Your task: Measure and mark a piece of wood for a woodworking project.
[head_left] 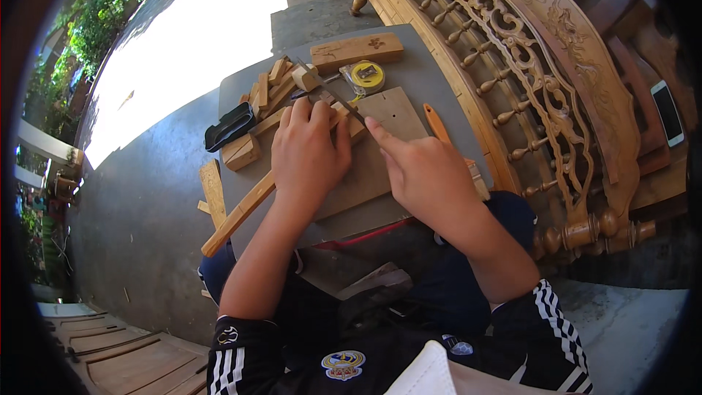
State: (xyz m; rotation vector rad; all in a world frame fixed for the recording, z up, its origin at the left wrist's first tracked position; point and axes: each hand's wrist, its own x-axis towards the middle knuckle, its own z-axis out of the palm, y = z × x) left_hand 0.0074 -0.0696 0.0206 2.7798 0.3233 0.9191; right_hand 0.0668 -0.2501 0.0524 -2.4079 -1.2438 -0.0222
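My left hand lies palm down on a long wooden strip that runs across a flat wooden board on the grey work surface. My right hand is beside it, its fingers closed on a thin metal tool whose tip points up-left toward a small wood block. The tool's handle is hidden in my fist.
Wood offcuts, a black case, a yellow tape measure, an orange-handled tool and a wood block lie on the table. A carved wooden bench back stands right, with a phone beyond it.
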